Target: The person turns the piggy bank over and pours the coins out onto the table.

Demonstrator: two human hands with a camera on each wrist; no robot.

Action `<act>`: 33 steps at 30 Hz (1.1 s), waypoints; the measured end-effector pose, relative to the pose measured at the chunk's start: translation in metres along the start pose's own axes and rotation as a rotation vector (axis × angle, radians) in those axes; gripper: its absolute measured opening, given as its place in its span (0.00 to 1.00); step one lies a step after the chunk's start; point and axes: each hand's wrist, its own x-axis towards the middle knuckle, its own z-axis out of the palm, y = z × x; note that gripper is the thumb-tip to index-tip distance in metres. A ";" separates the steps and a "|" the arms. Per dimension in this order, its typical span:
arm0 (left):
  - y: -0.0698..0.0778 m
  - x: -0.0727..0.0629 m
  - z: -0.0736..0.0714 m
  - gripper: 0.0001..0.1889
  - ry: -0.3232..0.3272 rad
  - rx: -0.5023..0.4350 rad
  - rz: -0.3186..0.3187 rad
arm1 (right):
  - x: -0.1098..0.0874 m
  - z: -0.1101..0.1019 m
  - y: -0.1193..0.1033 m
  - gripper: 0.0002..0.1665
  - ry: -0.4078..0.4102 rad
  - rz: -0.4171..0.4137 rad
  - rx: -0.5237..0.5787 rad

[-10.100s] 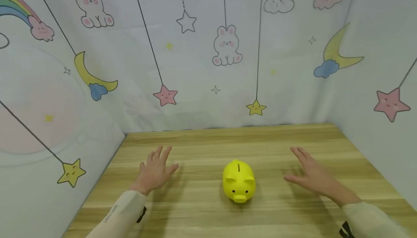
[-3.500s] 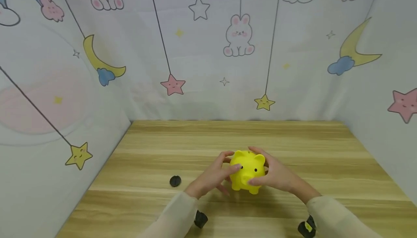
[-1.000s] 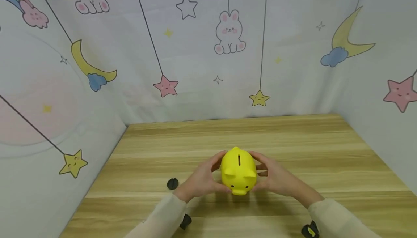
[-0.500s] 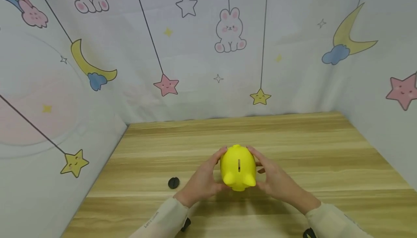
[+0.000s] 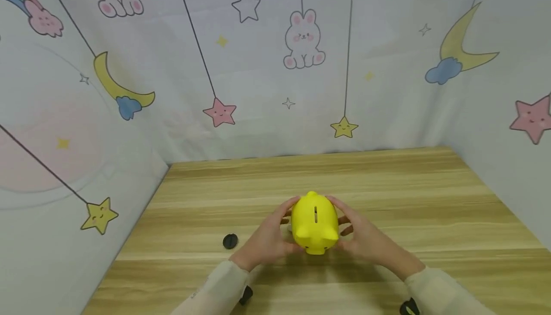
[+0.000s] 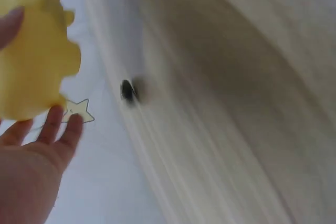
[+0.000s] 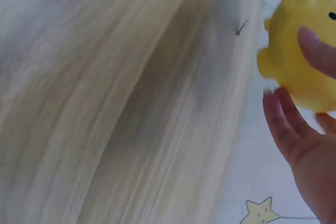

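Yellow piggy bank [image 5: 307,226] btwn my L hand [image 5: 271,238] & R hand [image 5: 368,238], both curved round it; could drop if grip slackens.

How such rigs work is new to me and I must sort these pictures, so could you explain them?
There is no machine: the grip is a person's left hand and right hand, both bare. The wide picture comes from a camera worn on the head, looking forward and down. The two sideways, blurrier ones come from a camera on each wrist. The hands hold a yellow piggy bank between them, its slot on top; the wrist views show it raised off the wooden table. On the table lies a small round black piece.
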 end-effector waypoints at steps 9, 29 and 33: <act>0.014 0.012 -0.011 0.33 -0.029 -0.350 -0.310 | 0.004 -0.015 -0.005 0.38 -0.124 0.280 0.418; 0.022 0.021 -0.012 0.41 -0.110 -0.316 -0.562 | 0.024 -0.019 -0.021 0.48 -0.107 0.616 0.386; 0.019 0.022 -0.014 0.37 -0.142 -0.378 -0.516 | 0.020 -0.022 -0.014 0.43 -0.117 0.562 0.470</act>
